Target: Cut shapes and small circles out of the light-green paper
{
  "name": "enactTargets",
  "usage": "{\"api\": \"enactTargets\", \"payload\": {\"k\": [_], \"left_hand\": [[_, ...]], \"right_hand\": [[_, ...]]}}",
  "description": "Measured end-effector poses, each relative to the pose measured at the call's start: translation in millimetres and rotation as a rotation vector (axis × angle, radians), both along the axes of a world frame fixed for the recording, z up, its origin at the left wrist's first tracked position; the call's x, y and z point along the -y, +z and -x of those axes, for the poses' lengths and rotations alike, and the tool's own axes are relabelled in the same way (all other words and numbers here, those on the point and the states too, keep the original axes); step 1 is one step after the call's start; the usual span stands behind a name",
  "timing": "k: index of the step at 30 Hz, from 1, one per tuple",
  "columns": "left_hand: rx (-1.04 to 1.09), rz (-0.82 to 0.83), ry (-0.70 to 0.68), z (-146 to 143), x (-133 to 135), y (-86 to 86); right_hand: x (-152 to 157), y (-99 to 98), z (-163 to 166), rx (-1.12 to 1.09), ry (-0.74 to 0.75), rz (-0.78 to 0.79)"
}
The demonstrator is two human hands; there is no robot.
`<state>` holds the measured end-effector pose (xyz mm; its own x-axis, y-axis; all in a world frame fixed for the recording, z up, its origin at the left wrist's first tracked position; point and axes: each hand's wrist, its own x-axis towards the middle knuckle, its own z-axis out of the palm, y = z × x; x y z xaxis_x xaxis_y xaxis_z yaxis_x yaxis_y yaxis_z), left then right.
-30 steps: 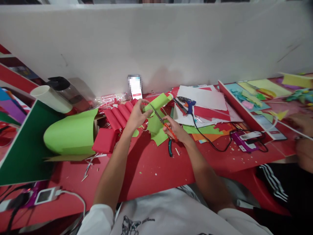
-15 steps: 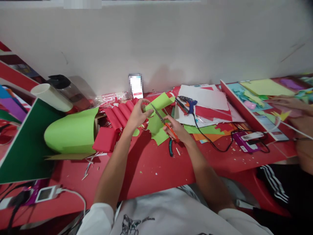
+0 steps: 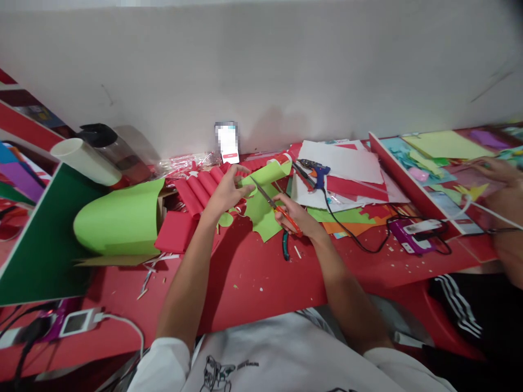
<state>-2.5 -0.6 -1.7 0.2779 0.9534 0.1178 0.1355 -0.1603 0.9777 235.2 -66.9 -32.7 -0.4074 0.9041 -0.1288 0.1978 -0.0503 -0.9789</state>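
Observation:
My left hand (image 3: pixel 225 191) pinches a sheet of light green paper (image 3: pixel 265 202) above the red table (image 3: pixel 253 272). Fingers of my right hand (image 3: pixel 296 216) sit in the orange handles of a pair of scissors (image 3: pixel 273 203), whose blades reach up into the green sheet near my left fingers. A small cut green piece (image 3: pixel 225 219) lies just below my left hand. Several red paper rolls (image 3: pixel 200 190) lie side by side behind my left hand.
A large green paper roll (image 3: pixel 120 218), a dark green board (image 3: pixel 44 239) and a white cup (image 3: pixel 85 161) stand at left. A blue glue gun (image 3: pixel 314 171) with black cord lies on white and red sheets. Another person's hand (image 3: pixel 500 174) works at right over a tray (image 3: pixel 408 179).
The cut green piece has dropped lower beneath my left hand, and my left fingers have shifted on the sheet. The other person's hand at right has moved over the tray.

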Motion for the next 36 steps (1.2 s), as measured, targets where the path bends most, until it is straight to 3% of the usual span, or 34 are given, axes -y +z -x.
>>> {"api": "enactTargets", "payload": {"k": [16, 28, 36], "left_hand": [[-0.004, 0.054, -0.089, 5.4, -2.7, -1.8], [0.032, 0.101, 0.010, 2.0, -9.3, -12.5], [0.074, 0.055, 0.099, -7.0, -12.6, -26.8]], "right_hand": [[0.9, 5.4, 1.0, -0.005, 0.042, 0.013], [-6.6, -10.1, -0.5, -0.037, 0.028, 0.067], [-12.6, -21.1, 6.2, -0.043, -0.058, 0.148]]}}
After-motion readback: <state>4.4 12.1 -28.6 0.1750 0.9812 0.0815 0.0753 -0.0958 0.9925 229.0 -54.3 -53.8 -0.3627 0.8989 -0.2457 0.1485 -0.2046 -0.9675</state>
